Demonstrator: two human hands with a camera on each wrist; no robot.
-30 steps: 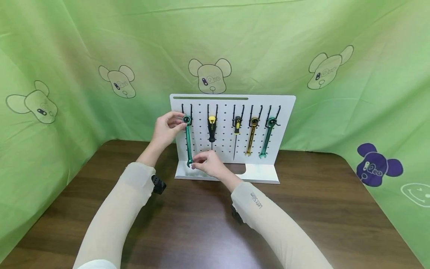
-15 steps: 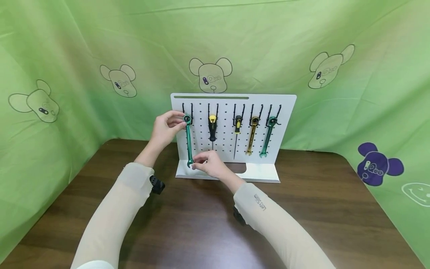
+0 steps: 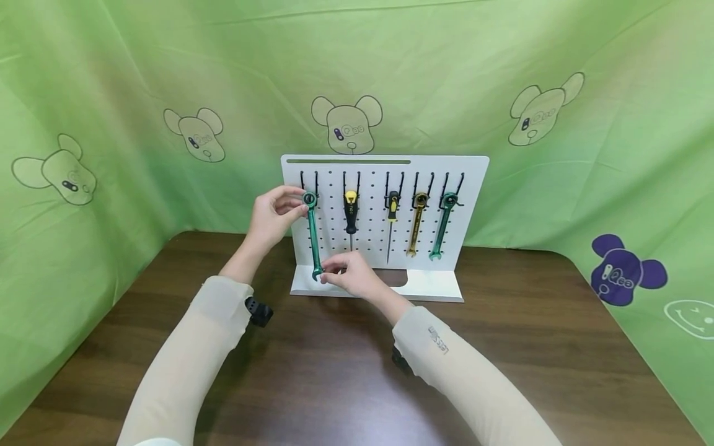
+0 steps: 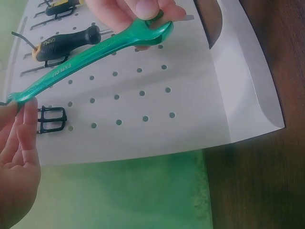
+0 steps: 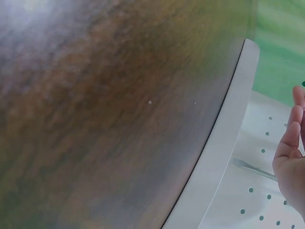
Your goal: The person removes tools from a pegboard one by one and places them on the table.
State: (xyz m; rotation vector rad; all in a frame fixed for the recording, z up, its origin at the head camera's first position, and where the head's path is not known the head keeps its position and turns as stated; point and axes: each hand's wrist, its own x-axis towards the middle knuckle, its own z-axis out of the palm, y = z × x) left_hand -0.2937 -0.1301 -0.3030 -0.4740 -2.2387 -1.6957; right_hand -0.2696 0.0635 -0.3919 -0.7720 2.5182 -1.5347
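Observation:
A green combination wrench [image 3: 313, 238] stands nearly upright in front of the left side of a white pegboard [image 3: 368, 223]. My left hand [image 3: 269, 217] pinches its ring end at the top, close to a black double hook [image 4: 52, 119]. Whether the ring sits on the hook, I cannot tell. Down at the open-jaw end, the thumb and fingers of my right hand [image 3: 351, 272] pinch the wrench. The left wrist view shows the wrench shaft standing off from the board. Only part of the right hand shows at the edge of the right wrist view.
Along the board hang a black-and-yellow screwdriver [image 3: 351, 214], a smaller screwdriver [image 3: 393, 207], a gold wrench [image 3: 416, 226] and a second green wrench [image 3: 443, 229]. The board's white base [image 3: 435, 286] rests on a brown wooden table [image 3: 346, 371]. Green printed cloth [image 3: 435, 74] surrounds the table.
The wrench's lower end and my right hand have shifted very slightly to the right. My left hand stays at the ring end, almost unmoved.

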